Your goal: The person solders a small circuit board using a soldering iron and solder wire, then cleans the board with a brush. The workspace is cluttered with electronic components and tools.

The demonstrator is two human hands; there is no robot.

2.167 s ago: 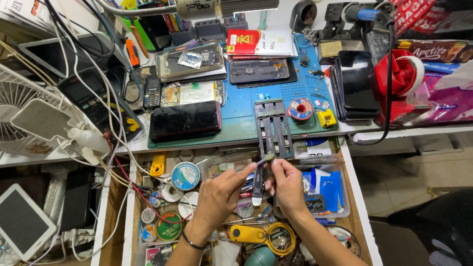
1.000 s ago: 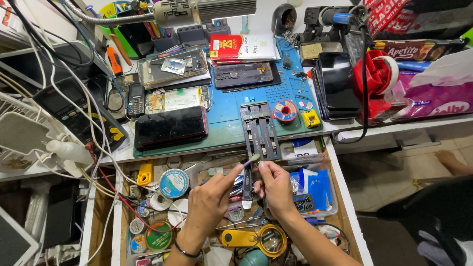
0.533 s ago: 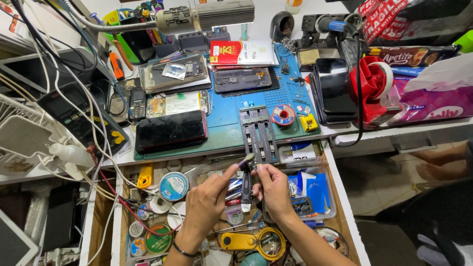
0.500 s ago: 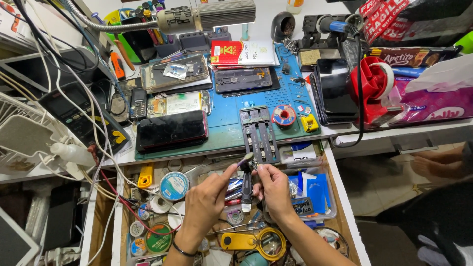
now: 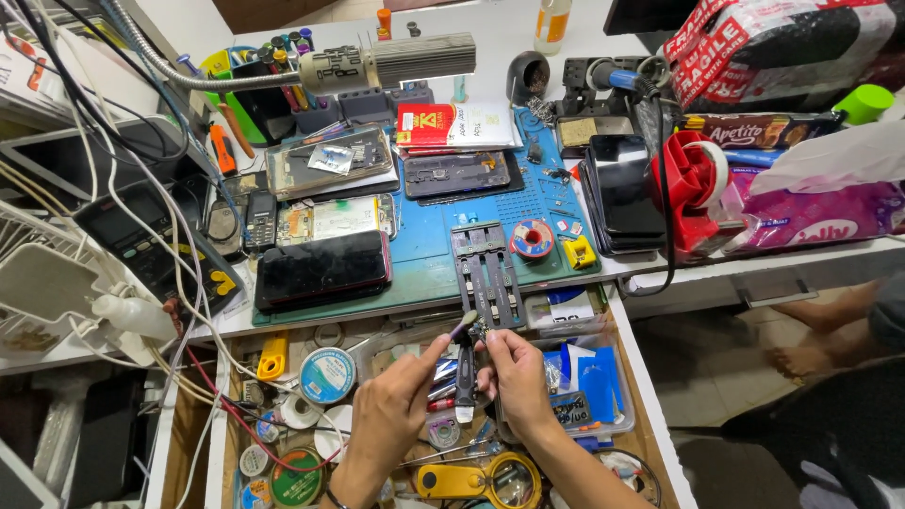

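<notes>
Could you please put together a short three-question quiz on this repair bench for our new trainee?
1. True or false: the left hand and right hand meet over the open drawer.
2. What lies nearest the grey clamp fixture on the blue mat? A. yellow tape measure B. solder spool C. white fan
3. What colour is the tape dispenser?

Key: 1. True. 2. B, the solder spool. 3. Red.

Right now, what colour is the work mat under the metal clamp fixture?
Blue-green work mat, clearest in the head view.
</notes>
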